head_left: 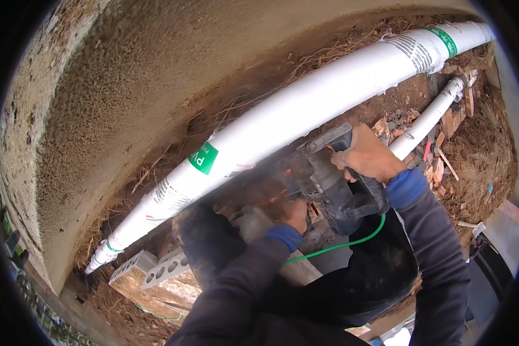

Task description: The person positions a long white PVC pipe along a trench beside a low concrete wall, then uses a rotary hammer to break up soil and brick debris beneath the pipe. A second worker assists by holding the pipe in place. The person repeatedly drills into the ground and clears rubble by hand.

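Note:
My right hand (366, 154) grips the upper handle of a dark, dusty power tool (328, 187), which is tilted below the thick white pipe (294, 109). My left hand (294, 216) is closed low at the tool's front, in dusty shadow; what its fingers hold is hard to make out. A green cord (346, 243) runs from the tool's rear across my dark-clad legs. Pale broken masonry (251, 225) lies beside my left hand, partly blurred by dust.
A rough rendered wall (115, 86) curves along the upper left. A thinner white pipe (421, 118) crosses brick rubble (441, 161) at right. Perforated blocks (164, 268) lie at lower left on reddish soil (144, 317) with roots.

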Action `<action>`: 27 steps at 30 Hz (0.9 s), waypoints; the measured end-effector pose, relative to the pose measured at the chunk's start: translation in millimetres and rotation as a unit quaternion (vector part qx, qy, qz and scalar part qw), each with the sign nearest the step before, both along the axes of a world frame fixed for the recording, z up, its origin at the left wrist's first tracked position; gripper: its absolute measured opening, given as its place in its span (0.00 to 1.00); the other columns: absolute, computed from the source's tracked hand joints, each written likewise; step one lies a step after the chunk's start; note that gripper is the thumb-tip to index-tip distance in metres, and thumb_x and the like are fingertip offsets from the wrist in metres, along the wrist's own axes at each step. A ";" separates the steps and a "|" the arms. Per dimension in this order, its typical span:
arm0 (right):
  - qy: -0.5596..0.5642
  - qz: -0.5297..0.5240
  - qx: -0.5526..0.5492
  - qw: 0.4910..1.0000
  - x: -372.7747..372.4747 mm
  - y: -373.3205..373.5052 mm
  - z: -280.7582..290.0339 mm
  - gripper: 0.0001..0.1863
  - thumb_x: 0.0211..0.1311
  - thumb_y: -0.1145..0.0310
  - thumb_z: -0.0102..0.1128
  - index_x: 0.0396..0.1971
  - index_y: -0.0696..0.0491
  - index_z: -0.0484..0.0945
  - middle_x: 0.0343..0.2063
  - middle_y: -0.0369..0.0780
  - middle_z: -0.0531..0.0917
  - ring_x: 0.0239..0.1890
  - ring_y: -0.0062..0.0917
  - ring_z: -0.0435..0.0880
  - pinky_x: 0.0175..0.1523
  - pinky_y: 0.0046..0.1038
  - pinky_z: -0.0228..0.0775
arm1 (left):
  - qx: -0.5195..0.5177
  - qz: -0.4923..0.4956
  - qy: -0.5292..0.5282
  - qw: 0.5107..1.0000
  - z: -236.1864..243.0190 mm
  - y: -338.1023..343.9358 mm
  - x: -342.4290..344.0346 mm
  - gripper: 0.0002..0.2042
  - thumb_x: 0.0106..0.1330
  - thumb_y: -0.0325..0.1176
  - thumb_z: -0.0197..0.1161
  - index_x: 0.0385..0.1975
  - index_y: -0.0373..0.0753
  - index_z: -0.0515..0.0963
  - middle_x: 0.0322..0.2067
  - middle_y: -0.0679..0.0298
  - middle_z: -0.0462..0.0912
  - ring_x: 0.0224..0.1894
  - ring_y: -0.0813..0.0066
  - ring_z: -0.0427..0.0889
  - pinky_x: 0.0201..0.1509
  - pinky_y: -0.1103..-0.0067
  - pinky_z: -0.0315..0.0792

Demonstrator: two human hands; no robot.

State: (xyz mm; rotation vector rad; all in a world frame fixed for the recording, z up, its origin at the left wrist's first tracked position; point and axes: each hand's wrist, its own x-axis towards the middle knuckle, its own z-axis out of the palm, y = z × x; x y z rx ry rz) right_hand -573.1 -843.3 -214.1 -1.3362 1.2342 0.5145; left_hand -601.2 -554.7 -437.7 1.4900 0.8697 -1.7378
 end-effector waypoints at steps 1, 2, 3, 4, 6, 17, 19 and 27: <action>-0.021 -0.018 -0.003 1.000 5.0 -2.1 7.1 0.10 0.46 0.76 0.65 0.21 0.70 0.79 0.16 0.45 0.82 0.17 0.26 0.81 0.22 0.31 0.72 | 0.001 0.020 -0.009 1.000 7.5 -1.6 -3.1 0.06 0.68 0.32 0.56 0.31 0.39 0.76 0.23 0.59 0.78 0.27 0.62 0.80 0.34 0.68 0.74; -0.008 -0.020 -0.002 1.000 11.2 -3.8 11.1 0.10 0.48 0.77 0.65 0.27 0.70 0.79 0.18 0.45 0.82 0.17 0.26 0.81 0.22 0.30 0.72 | -0.022 0.052 -0.037 0.998 13.4 -2.5 -4.4 0.06 0.68 0.32 0.57 0.31 0.38 0.76 0.23 0.59 0.78 0.27 0.63 0.80 0.34 0.68 0.74; -0.013 -0.027 0.010 1.000 19.4 -6.2 11.1 0.11 0.50 0.79 0.65 0.33 0.69 0.78 0.20 0.44 0.82 0.17 0.26 0.81 0.22 0.29 0.72 | -0.047 0.040 -0.082 0.995 18.7 -1.8 -4.5 0.07 0.67 0.33 0.60 0.29 0.37 0.78 0.24 0.60 0.79 0.26 0.65 0.79 0.32 0.69 0.73; 0.001 -0.036 0.016 0.999 25.2 -9.6 9.6 0.14 0.51 0.81 0.65 0.39 0.69 0.77 0.22 0.44 0.82 0.17 0.26 0.81 0.21 0.28 0.72 | -0.098 0.035 -0.147 0.984 25.5 1.1 -5.0 0.09 0.67 0.35 0.64 0.28 0.36 0.79 0.24 0.61 0.80 0.24 0.67 0.79 0.30 0.69 0.72; 0.009 -0.014 0.022 1.000 35.3 -10.9 -3.5 0.16 0.47 0.80 0.66 0.38 0.68 0.77 0.22 0.45 0.82 0.18 0.27 0.82 0.23 0.29 0.74 | -0.066 0.036 -0.169 0.983 26.0 0.8 1.7 0.11 0.66 0.36 0.68 0.27 0.35 0.80 0.24 0.62 0.81 0.22 0.70 0.78 0.27 0.70 0.70; -0.034 0.192 -0.090 0.977 52.6 28.0 -64.6 0.12 0.47 0.72 0.55 0.18 0.67 0.79 0.16 0.49 0.83 0.19 0.35 0.86 0.30 0.34 0.79 | 0.062 0.058 0.011 0.996 -7.0 3.4 35.8 0.04 0.61 0.31 0.64 0.31 0.39 0.81 0.29 0.60 0.83 0.37 0.65 0.85 0.42 0.73 0.76; 0.003 0.098 -0.041 0.994 50.8 25.8 -60.3 0.11 0.46 0.72 0.55 0.17 0.67 0.78 0.14 0.49 0.81 0.19 0.37 0.86 0.31 0.35 0.80 | 0.056 0.056 0.005 0.997 -9.4 6.2 35.4 0.04 0.62 0.32 0.63 0.31 0.39 0.82 0.29 0.60 0.83 0.36 0.65 0.85 0.42 0.73 0.76; -0.004 -0.022 0.044 0.999 32.2 -16.7 -16.9 0.14 0.50 0.77 0.68 0.37 0.66 0.78 0.19 0.41 0.82 0.17 0.24 0.82 0.22 0.28 0.73 | 0.127 -0.033 -0.111 0.985 32.0 -32.6 10.2 0.10 0.68 0.34 0.57 0.31 0.34 0.80 0.29 0.60 0.83 0.29 0.67 0.82 0.36 0.69 0.75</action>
